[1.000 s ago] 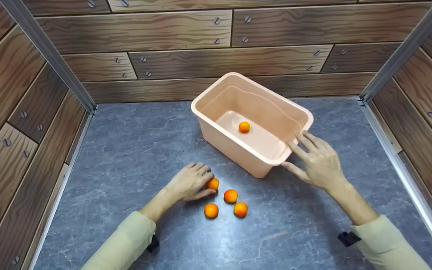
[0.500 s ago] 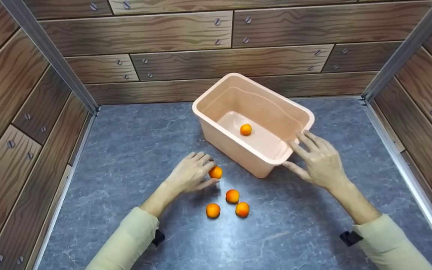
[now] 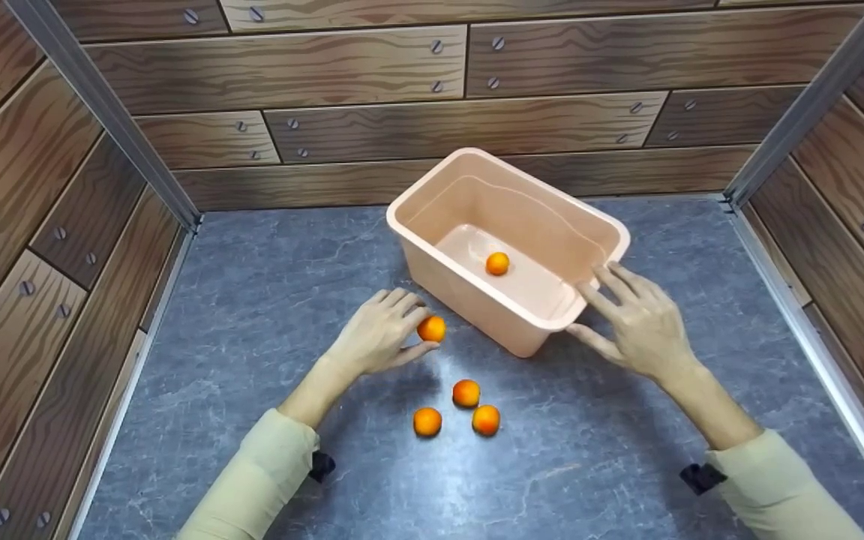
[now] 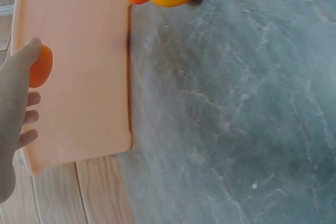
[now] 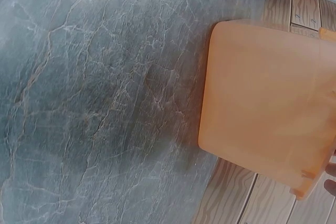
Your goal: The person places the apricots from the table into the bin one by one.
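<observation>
My left hand (image 3: 379, 334) pinches a small orange (image 3: 432, 328) between thumb and fingers, just in front of the long near side of a peach plastic bin (image 3: 469, 300). In the left wrist view, that orange overlaps the bin's wall. One more orange (image 3: 497, 263) lies on the bin's floor. At the bin's near right corner, my right hand (image 3: 638, 330) holds the rim, fingers over the edge and thumb outside. Three loose oranges, a rear one (image 3: 466, 393), a left one (image 3: 427, 422) and a right one (image 3: 486, 420), lie close together on the table.
The grey marbled tabletop (image 3: 267, 262) is bounded by wood-patterned panels at the back (image 3: 372, 127), left (image 3: 49, 262) and right (image 3: 837, 225). Metal strips run along its side edges. The bin stands angled near the back panel.
My left hand has raised its orange off the table and moved it forward, nearer the bin. The orange inside the bin has rolled slightly right and nearer. My right hand stays at the rim.
</observation>
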Motion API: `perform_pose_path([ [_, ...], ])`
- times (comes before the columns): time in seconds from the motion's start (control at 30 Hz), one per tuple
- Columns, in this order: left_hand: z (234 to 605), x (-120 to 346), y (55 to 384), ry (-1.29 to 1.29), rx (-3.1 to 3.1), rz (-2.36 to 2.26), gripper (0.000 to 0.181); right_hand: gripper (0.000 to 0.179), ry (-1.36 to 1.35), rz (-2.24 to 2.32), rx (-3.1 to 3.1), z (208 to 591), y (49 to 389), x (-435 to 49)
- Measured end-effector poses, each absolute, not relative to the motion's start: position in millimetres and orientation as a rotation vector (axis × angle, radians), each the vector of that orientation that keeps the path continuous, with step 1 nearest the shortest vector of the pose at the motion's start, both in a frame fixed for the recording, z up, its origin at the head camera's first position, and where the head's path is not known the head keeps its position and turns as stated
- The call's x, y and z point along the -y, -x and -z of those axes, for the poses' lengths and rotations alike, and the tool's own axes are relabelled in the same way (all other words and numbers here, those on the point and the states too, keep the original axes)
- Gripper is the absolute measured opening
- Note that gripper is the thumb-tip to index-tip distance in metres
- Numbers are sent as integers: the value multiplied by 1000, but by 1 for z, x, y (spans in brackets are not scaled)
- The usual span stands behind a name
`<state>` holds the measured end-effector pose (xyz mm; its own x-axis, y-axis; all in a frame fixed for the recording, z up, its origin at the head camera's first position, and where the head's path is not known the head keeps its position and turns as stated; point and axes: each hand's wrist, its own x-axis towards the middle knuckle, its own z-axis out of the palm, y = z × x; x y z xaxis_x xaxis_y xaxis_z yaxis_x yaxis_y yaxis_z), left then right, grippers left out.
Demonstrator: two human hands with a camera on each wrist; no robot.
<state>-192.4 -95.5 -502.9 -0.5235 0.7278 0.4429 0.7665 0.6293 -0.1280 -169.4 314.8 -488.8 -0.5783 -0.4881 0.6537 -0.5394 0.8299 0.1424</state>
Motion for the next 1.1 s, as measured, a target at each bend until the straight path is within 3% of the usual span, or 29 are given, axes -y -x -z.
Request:
perform_pose_path([
  [1.1,446,74,222,1094,2215,243,46,75,-761,-100,2256,490,170,-314],
])
